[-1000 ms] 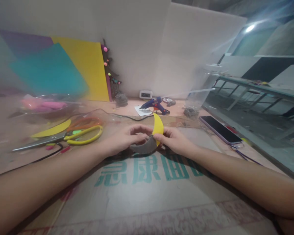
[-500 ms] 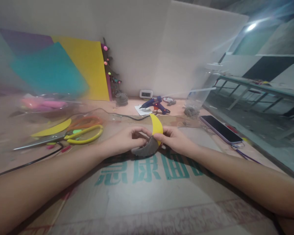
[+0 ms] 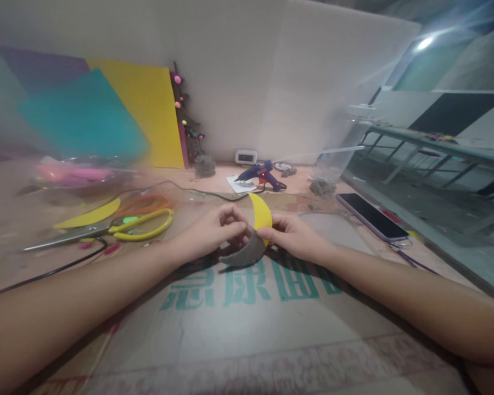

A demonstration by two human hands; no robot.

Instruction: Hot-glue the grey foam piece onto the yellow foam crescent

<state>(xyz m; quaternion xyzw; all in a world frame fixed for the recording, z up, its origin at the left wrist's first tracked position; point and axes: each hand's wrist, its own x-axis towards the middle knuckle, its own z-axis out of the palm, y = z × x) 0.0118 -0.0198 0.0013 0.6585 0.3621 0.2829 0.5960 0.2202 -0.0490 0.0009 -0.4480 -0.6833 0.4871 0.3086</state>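
A crescent cutout [image 3: 260,211], bare yellow above and covered below in grey that looks like wound yarn, is upright just over the cardboard. My right hand [image 3: 290,233] grips its middle, thumb on the near face and fingers behind. On the inner side of the curve is my left hand [image 3: 222,227], its fingers curled and the thumb close to the index finger. Whatever lies between those fingertips is too small to make out. The grey lower tip [image 3: 241,257] points left beneath my left hand.
Yellow-handled scissors [image 3: 140,227] and a yellow cutout [image 3: 90,214] lie left. A blue glue gun [image 3: 261,175] rests behind on white paper, its black cord running left. Grey yarn [image 3: 321,186] and a phone [image 3: 372,216] are right. A small clock [image 3: 246,157] stands at the back.
My left hand has risen slightly, its fingers drawing back from the grey part. The crescent has shifted slightly left in my right hand, showing more of its grey lower end.
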